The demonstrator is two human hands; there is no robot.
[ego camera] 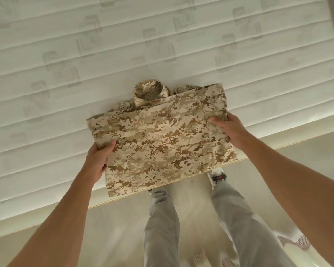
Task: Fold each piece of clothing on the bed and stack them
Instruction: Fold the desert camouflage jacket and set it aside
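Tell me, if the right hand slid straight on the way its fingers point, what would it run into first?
The right hand points leftward across the folded camouflage garment it grips, so it would probably just slide over that cloth. Past it, the left hand holds the opposite edge, slightly lower.

A white quilted mattress [123, 45] carries a folded camouflage shirt [160, 135] overhanging its near edge.

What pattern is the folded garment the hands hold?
Pixelated desert camouflage, tan and brown, on the folded cloth garment; head view.
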